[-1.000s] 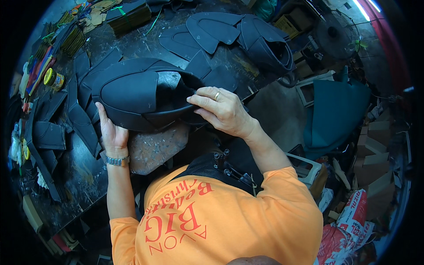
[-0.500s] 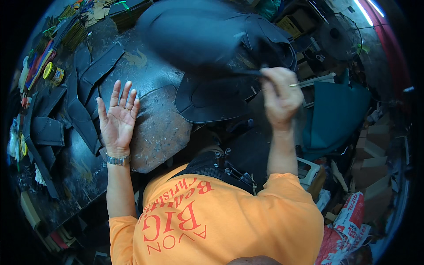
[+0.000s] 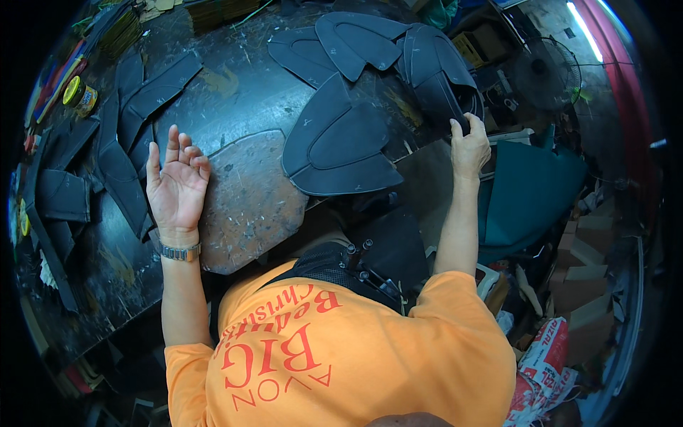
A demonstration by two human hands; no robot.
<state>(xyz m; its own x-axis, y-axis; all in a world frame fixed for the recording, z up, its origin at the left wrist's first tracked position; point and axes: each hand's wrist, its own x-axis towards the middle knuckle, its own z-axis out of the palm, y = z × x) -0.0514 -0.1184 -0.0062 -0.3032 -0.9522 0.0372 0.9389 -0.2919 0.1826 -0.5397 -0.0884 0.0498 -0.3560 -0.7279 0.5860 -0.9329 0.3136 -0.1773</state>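
My left hand (image 3: 178, 188) rests palm up and open, fingers slightly curled, with nothing in it. It is beside a worn brown board (image 3: 249, 203) and a heap of black strap-like cut pieces (image 3: 124, 167). At the right, my right hand (image 3: 470, 148) pinches the near edge of a black leather-like piece (image 3: 434, 60) in an overlapping stack. Between the hands lies a black curved panel (image 3: 341, 139) with a stitched arch line, partly over the board's edge. Beyond it, another arched black panel (image 3: 359, 39) overlaps a similar one (image 3: 302, 53).
A yellow-labelled tin (image 3: 80, 96) stands at the far left of the dark worktable (image 3: 228, 75). Right of my right arm hangs dark green material (image 3: 530, 196). Further off are a fan (image 3: 544, 75), cardboard (image 3: 587, 263) and red-and-white sacks (image 3: 544, 356).
A dark sheet-like piece, blurred in my right hand over the table, is no longer in the air. Arched panels show at the back. My right hand has moved to the stack's edge.
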